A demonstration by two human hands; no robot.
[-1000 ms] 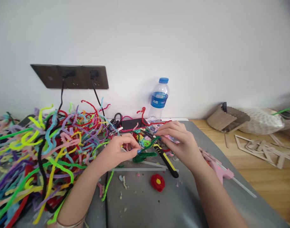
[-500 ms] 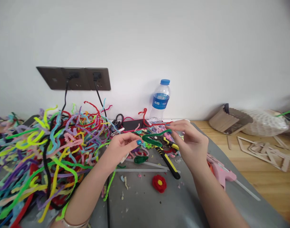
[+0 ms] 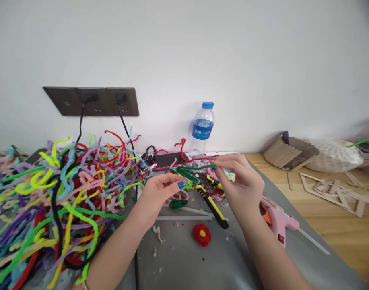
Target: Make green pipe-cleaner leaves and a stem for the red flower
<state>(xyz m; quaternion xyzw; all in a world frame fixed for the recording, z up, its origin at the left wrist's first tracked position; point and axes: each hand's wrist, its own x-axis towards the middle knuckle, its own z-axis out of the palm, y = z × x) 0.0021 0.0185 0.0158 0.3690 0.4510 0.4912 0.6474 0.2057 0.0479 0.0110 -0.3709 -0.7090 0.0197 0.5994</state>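
Observation:
A green pipe cleaner [image 3: 188,174], folded back on itself, stretches between my two hands. My right hand [image 3: 240,177] pinches one end of it between thumb and fingers. My left hand [image 3: 163,195] has thumb and forefinger drawn together close to the folded part; whether they grip the strand is unclear. Below lies a dark green pipe-cleaner leaf shape [image 3: 177,204]. A red pipe-cleaner flower [image 3: 201,235] with a yellow centre rests on the grey mat [image 3: 172,266]. Yellow-and-black pliers [image 3: 213,205] lie under the hands.
Many coloured pipe cleaners [image 3: 78,201] are heaped at left. A pink glue gun [image 3: 281,223] lies beside my right forearm. Behind my hands are a phone [image 3: 168,160] and a water bottle [image 3: 203,129]. Translucent sticks [image 3: 184,218] and scraps litter the mat. Wooden pieces [image 3: 335,193] lie at right.
The folded part of the green pipe cleaner has shifted up and left, its bend now above my left fingertips. My left hand has moved slightly right. My right hand stays pinched on the end.

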